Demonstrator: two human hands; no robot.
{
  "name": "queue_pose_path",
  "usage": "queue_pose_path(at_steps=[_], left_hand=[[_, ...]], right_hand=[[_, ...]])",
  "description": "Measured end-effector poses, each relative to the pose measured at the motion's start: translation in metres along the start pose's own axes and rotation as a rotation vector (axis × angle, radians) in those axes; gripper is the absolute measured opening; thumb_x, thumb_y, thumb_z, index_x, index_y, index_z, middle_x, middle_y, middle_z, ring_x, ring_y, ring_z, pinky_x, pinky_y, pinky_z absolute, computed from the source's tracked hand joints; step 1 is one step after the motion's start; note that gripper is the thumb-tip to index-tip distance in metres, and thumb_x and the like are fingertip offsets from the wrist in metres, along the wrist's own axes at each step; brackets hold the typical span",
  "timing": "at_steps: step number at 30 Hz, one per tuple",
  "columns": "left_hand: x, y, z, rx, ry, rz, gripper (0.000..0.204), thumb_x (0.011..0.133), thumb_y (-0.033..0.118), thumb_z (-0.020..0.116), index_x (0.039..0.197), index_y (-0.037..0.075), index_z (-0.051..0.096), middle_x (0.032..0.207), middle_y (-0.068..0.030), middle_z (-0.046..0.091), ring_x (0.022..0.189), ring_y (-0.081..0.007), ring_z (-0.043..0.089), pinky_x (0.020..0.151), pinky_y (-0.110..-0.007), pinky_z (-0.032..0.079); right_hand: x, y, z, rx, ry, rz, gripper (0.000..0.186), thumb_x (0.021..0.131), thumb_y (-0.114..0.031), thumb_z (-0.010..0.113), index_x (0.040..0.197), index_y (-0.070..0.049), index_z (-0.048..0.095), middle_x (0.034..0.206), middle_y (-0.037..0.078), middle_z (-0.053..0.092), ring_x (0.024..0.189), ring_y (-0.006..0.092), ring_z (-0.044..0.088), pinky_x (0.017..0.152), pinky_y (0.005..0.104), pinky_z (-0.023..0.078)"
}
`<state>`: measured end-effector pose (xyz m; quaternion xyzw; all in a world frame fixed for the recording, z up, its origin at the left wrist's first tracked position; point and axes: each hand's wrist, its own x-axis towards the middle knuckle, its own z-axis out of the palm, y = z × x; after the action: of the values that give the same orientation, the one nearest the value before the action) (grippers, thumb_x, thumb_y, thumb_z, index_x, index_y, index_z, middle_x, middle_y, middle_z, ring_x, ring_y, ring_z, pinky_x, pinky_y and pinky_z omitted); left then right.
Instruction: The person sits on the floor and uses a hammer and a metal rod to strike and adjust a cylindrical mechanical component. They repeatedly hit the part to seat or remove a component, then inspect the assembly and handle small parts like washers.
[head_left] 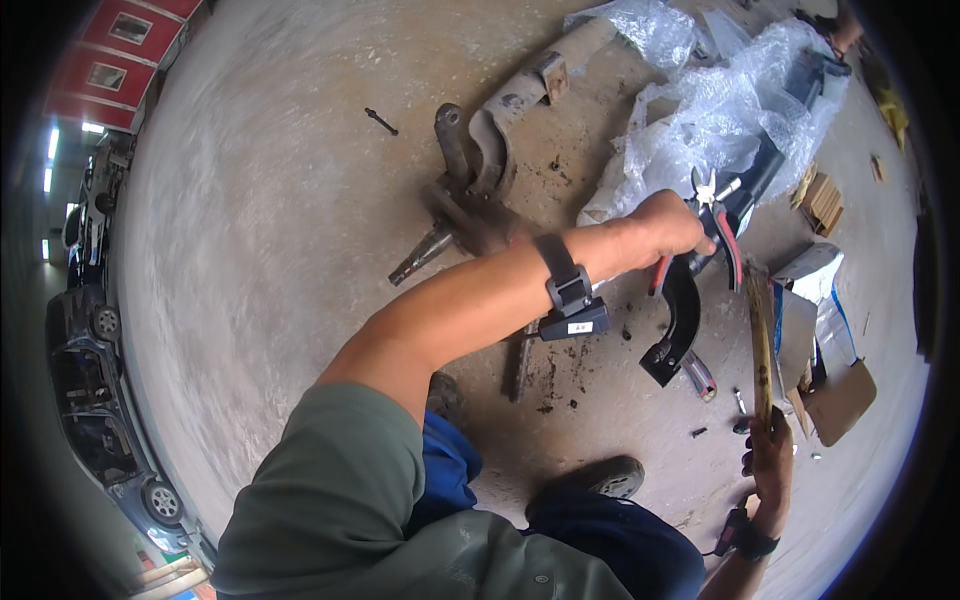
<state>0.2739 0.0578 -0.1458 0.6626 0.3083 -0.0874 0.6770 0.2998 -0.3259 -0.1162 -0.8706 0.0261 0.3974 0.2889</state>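
Note:
My left hand (668, 224) is closed around one handle of a pair of pliers (738, 250) with red and dark grips, their handles spread wide and jaws pointing away. The pliers are over a black metal axle part (684, 312), whose curved bracket end comes toward me. Bubble wrap (690, 130) covers its far length. At the lower right, my right hand (770, 462) grips the near end of a long wooden handle (760, 350); whatever is at its far end I cannot make out. A utility knife (699, 378) lies beside the bracket.
A rusty axle beam with a knuckle (488, 150) and a tapered spindle (420, 254) lie left of my forearm. A bolt (380, 122) is on the floor. Torn cardboard (840, 402) lies at right. My shoe (610, 477) is close by. Vehicles (90, 400) stand far left.

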Motion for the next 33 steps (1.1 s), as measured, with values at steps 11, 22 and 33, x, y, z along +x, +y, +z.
queue_pose_path(at_steps=[11, 22, 33], left_hand=[[-0.104, 0.120, -0.091, -0.322, 0.013, -0.036, 0.018, 0.083, 0.008, 0.079, 0.097, -0.003, 0.071, 0.074, -0.0033, 0.063, 0.061, -0.0120, 0.054, 0.056, -0.028, 0.044], [-0.368, 0.101, -0.207, -0.709, 0.352, -0.577, 0.028, 0.088, 0.029, 0.081, 0.099, 0.007, 0.067, 0.085, 0.0024, 0.059, 0.065, -0.0060, 0.044, 0.059, -0.022, 0.043], [-0.583, 0.182, -0.312, -1.145, 0.358, -0.563, 0.070, 0.092, 0.071, 0.054, 0.123, 0.008, 0.063, 0.069, 0.0045, 0.043, 0.058, -0.0095, 0.045, 0.050, -0.026, 0.037]], right_hand=[[-0.010, -0.076, 0.011, 0.190, -0.183, 0.256, 0.025, 0.096, -0.022, 0.060, 0.078, -0.005, 0.053, 0.059, 0.002, 0.048, 0.045, 0.0141, 0.049, 0.042, 0.0303, 0.039], [-0.284, -0.253, 0.080, 0.440, -0.208, 0.115, 0.030, 0.097, -0.025, 0.060, 0.077, -0.003, 0.059, 0.062, 0.005, 0.056, 0.052, 0.0146, 0.055, 0.048, 0.0286, 0.043], [-0.516, -0.497, 0.167, -0.271, -0.594, -0.630, 0.036, 0.095, -0.030, 0.065, 0.104, 0.004, 0.058, 0.084, 0.023, 0.065, 0.077, 0.0381, 0.067, 0.068, 0.0450, 0.054]])
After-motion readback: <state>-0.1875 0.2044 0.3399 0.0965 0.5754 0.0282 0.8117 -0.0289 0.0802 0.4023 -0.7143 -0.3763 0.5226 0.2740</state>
